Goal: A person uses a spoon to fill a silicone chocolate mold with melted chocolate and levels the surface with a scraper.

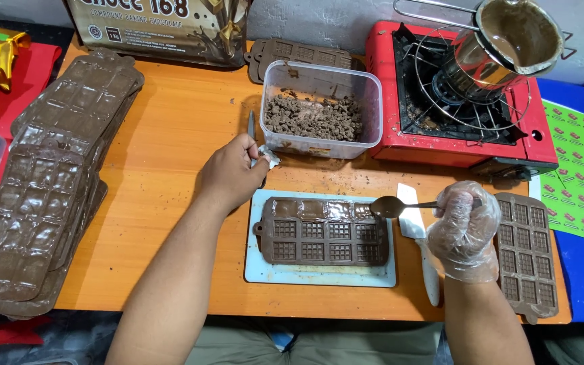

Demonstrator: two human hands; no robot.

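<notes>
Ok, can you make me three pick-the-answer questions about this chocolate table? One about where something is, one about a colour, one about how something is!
1. Where does the brown mould lie?
A. on the pale board
B. on the stove
C. inside the tub

2. What colour is the stove?
A. green
B. red
C. white

3. How is the spoon in the gloved right hand?
A. clean
B. bent double
C. loaded with chocolate

Answers:
1. A, the board's edge shows all round the mould.
2. B, its body is red.
3. C, brown chocolate fills its bowl.
</notes>
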